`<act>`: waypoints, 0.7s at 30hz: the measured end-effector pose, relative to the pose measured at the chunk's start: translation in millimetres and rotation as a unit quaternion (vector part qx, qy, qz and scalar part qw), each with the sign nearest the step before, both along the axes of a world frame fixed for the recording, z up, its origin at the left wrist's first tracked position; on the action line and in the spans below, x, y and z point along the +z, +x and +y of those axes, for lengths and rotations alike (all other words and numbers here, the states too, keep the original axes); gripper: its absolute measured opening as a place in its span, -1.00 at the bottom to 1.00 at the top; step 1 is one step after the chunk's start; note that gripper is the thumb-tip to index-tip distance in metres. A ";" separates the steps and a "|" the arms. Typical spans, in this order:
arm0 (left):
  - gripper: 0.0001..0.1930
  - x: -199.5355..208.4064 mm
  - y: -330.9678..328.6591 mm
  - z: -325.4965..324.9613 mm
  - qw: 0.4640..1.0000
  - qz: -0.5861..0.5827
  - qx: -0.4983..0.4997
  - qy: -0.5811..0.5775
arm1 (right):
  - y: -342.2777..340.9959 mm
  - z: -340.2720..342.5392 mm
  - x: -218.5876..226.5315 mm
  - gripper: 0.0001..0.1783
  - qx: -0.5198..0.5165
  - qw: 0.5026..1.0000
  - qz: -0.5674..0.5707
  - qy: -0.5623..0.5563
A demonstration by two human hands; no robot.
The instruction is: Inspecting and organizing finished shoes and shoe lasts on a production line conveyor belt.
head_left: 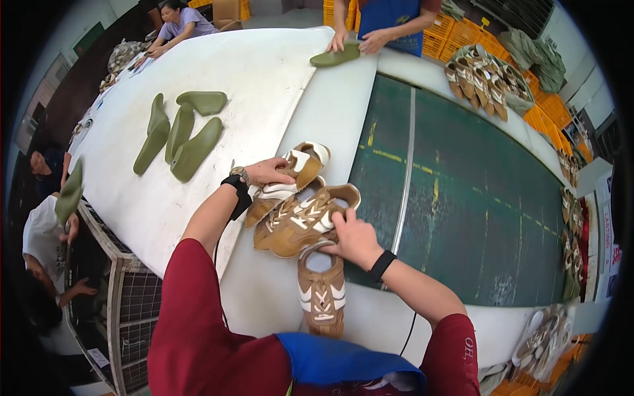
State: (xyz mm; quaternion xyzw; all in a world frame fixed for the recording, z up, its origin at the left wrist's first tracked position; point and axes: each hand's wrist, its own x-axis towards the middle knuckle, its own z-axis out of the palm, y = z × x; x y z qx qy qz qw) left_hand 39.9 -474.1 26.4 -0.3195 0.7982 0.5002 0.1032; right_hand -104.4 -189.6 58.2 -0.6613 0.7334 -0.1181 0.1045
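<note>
Several brown-and-white lace-up shoe uppers lie overlapping in front of me at the belt's left edge. My left hand is closed on the far shoe upper, thumb along its side; part of its grip is hidden. At the right of the pile, my right hand has its fingers bent against the heel ends of the uppers. Beneath that hand, one separate shoe upper points its toe toward me, its opening by my fingertips. Black bands circle both wrists, with a watch on the left.
Several green shoe lasts lie on the white table. A dark green conveyor belt runs on the right. Across from me, a co-worker's hands hold a green last. A wire cage stands at left; more uppers fill a sack.
</note>
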 end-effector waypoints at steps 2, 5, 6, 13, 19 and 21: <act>-0.16 13.9 7.0 36.3 0.998 -0.005 -0.035 0.052 | 17.1 28.1 3.3 -0.25 -0.006 0.999 -0.006 0.031; -0.10 14.2 25.4 76.7 0.998 -0.014 -0.061 0.019 | 28.2 71.0 2.1 -0.33 -0.063 0.996 0.068 0.015; -0.07 16.9 29.0 91.9 0.998 -0.013 -0.063 0.013 | 28.9 85.8 3.8 -0.30 -0.112 0.991 0.034 0.060; 0.08 14.1 22.8 172.2 0.993 -0.054 -0.101 -0.037 | 4.4 187.3 -91.3 -0.12 -0.259 0.944 -0.190 -0.070; 0.03 2.0 30.7 182.0 0.994 -0.040 -0.055 -0.083 | 15.4 221.7 -40.3 -0.38 -0.303 0.951 -0.031 0.053; 0.02 3.1 27.7 183.3 0.995 -0.045 -0.060 -0.064 | 1.5 234.1 -36.6 -0.37 -0.311 0.947 0.006 0.085</act>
